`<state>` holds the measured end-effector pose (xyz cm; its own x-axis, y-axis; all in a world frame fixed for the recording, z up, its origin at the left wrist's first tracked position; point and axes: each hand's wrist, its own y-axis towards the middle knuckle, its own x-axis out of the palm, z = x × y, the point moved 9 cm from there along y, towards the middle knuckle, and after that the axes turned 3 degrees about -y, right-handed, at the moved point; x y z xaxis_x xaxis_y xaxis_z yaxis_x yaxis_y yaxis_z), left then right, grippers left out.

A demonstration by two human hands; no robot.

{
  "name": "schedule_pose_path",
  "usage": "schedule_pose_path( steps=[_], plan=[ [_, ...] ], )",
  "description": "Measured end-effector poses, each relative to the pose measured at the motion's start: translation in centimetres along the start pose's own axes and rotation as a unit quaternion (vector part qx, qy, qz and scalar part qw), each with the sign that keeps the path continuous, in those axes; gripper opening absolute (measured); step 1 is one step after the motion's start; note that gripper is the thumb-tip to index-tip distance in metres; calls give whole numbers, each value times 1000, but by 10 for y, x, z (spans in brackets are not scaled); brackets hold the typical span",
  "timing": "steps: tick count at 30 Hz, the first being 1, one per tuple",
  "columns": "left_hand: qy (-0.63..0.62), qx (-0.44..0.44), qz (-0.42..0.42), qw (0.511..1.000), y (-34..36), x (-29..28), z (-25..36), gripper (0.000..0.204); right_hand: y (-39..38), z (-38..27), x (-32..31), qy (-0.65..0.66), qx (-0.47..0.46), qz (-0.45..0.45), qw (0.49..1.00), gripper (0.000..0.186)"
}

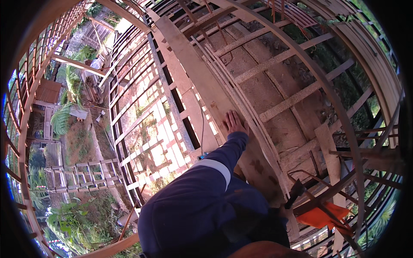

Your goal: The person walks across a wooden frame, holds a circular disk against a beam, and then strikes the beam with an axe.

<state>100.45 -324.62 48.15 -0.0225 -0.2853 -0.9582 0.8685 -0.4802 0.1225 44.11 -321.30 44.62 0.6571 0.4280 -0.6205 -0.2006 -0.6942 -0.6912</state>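
Observation:
My left arm, in a navy sleeve with a pale band, reaches up and across the middle of the view. My left hand [235, 124] lies flat, palm down, on a long wide wooden plank [215, 96], its fingers stretched out and slightly apart, holding nothing. Dark damp-looking patches mark the plank nearer to me. Beside it on the right run thin wooden strips [241, 96]. A thin dark cord [202, 122] lies along its left side. Near the plank's close end is a dark, blocky object [295, 194] whose kind I cannot make out. My right hand does not show.
Open timber framing [279, 107] with gaps between its bars surrounds the plank, above lower ground. A curved-looking beam [320, 73] crosses on the right. Orange cloth [325, 216] hangs at lower right. A ladder-like frame [86, 175] and plants [64, 219] are down on the left.

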Motion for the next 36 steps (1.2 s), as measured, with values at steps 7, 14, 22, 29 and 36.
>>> schedule_pose_path(
  steps=[7, 14, 22, 29, 36],
  plan=[
    [-25, -2, -28, 999, 4, -6, 4, 88, 9, -76, 39, 82, -84, -102, 988, 22],
    [-48, -15, -75, 996, 3, -4, 3, 88, -5, -180, 98, 120, -119, -114, 979, 15],
    [-160, 61, -206, 964, 4, -8, -19, 92, -46, -250, 121, -32, -191, -48, 980, 15],
    [-149, -11, -27, 988, 200, -29, -112, 82, -89, -301, 137, -52, -132, -96, 985, 26],
    [1, -80, -3, 997, 286, 13, -105, 84, -136, -402, 132, -65, -205, -129, 968, 29]
  ],
)
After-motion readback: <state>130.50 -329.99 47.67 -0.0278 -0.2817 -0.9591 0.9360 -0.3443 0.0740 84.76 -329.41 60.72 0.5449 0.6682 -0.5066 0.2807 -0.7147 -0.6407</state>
